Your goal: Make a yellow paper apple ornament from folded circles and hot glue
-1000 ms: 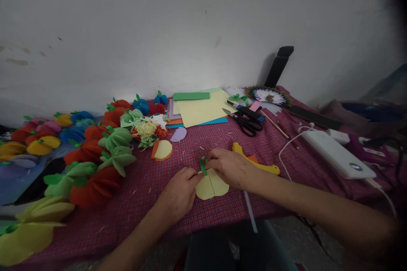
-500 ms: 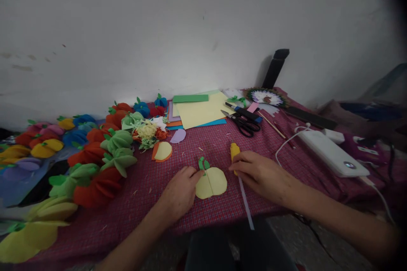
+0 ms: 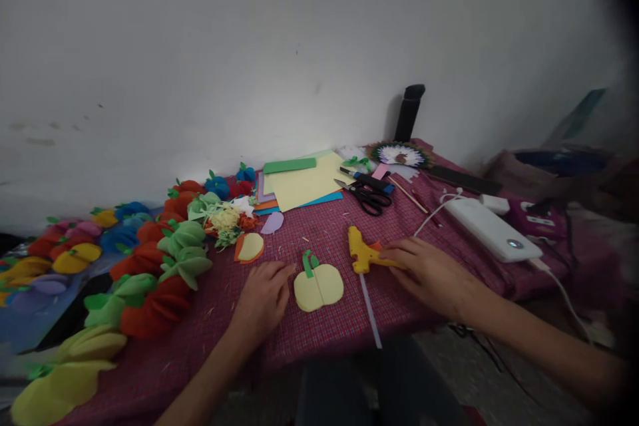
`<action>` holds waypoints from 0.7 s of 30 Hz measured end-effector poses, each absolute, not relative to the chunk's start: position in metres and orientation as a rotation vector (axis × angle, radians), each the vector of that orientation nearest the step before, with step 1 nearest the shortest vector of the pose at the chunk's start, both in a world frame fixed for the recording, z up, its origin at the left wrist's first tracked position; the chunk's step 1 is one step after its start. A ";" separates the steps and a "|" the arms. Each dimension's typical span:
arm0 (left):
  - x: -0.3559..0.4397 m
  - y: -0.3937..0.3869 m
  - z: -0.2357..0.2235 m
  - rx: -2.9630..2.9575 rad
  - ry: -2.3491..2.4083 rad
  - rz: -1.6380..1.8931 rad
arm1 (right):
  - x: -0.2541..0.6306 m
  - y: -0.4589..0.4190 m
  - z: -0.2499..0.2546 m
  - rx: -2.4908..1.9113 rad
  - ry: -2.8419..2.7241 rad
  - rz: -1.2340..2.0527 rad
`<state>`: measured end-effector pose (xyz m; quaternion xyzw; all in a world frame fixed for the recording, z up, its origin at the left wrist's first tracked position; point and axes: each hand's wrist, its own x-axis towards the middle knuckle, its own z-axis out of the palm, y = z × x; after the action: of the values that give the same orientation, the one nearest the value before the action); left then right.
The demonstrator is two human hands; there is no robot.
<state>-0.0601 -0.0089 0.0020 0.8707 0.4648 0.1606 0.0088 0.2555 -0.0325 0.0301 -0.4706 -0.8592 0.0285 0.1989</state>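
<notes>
A pale yellow paper pumpkin (image 3: 327, 285) with a centre crease and a curled green stem (image 3: 308, 265) lies flat on the checked cloth in front of me. Just left of it my left hand (image 3: 263, 294) rests palm down, fingers loosely stretched, holding nothing. To the pumpkin's right is a yellow glue gun (image 3: 357, 249), a clear glue stick (image 3: 369, 309) poking from its back toward me. My right hand (image 3: 424, 269) has its fingers on the gun's handle; the palm side of the grip is hidden.
Many coloured paper pumpkins (image 3: 164, 303) crowd the left. Behind lie shredded paper (image 3: 227, 221), paper sheets (image 3: 304, 183), scissors (image 3: 367, 198) and a cutter (image 3: 369, 180). At right sits a white power bank (image 3: 492, 229) with a cable. A paper flower (image 3: 399, 155) stands near the wall.
My left hand has let go of the pumpkin and drawn left. My right hand has slid from the glue gun's body to its handle, and the gun now lies on its side. The view shifted slightly.
</notes>
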 end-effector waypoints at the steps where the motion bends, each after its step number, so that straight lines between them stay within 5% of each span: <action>1: -0.061 -0.008 0.004 2.736 1.453 0.536 | 0.256 -0.032 0.028 -1.337 -2.412 0.067; 21: -0.044 0.024 0.001 2.770 1.412 0.292 | 0.245 -0.009 0.014 -1.565 -2.501 -0.001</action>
<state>-0.0436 0.0244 0.0010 0.8870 0.4522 0.0935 0.0093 0.2450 -0.0087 0.0136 -0.5280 -0.8439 -0.0005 0.0954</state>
